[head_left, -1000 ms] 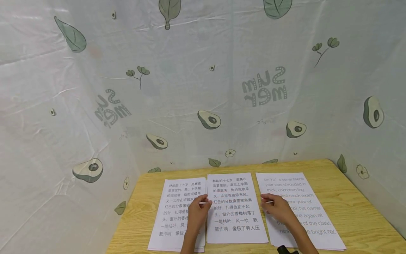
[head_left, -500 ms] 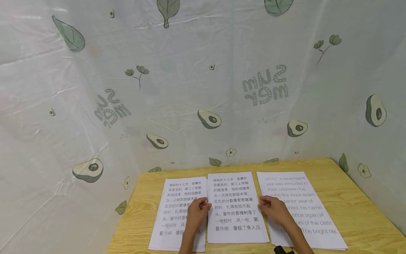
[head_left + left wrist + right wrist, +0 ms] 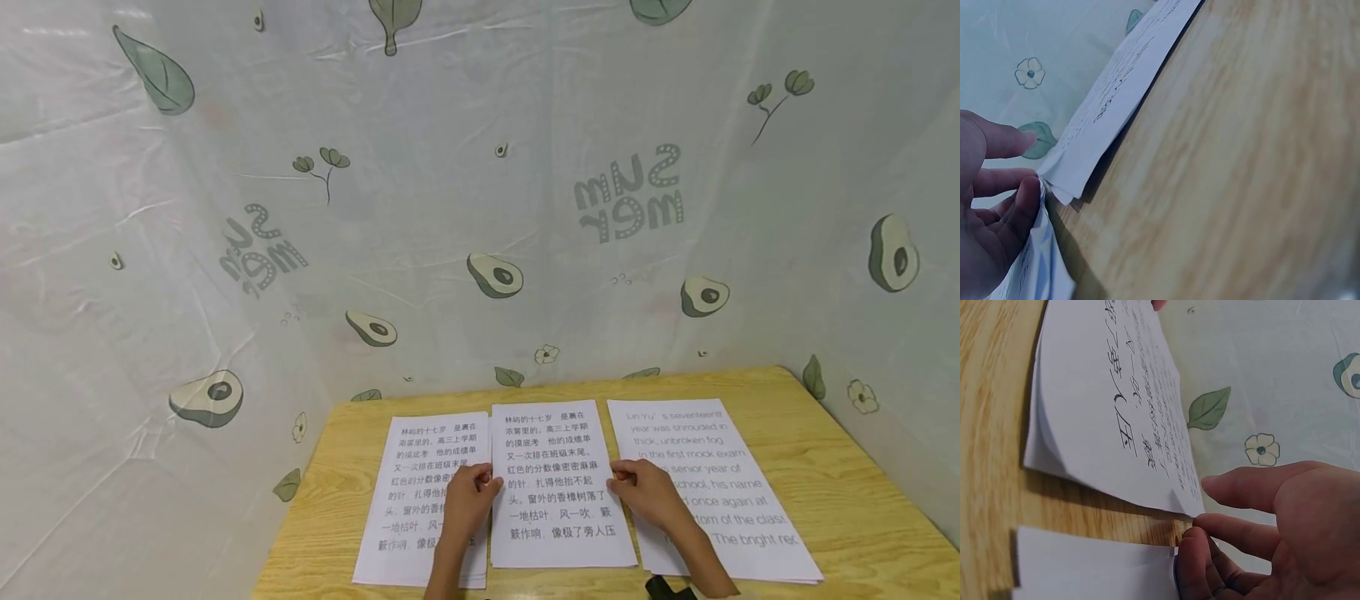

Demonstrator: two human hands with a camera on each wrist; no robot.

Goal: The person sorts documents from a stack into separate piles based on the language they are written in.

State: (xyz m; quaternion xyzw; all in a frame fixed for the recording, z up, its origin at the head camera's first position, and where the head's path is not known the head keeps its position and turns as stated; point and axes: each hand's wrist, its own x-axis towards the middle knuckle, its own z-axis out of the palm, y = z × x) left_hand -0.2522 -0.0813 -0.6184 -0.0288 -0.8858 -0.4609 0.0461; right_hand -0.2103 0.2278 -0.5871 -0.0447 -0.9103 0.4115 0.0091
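Left hand [image 3: 467, 497], right hand [image 3: 647, 492]: fingers curled, pinching.

Bare forearms, perhaps dark wristband [image 3: 670, 587]

A light wooden worktop [image 3: 847, 492] with visible grain carries three stacks of printed sheets. The left stack [image 3: 408, 500] bears Chinese text; the right stack [image 3: 712, 467] bears grey English text. Behind and at both sides hangs a pale plastic curtain [image 3: 450, 167] printed with avocados, leaves, small flowers and mirrored lettering.
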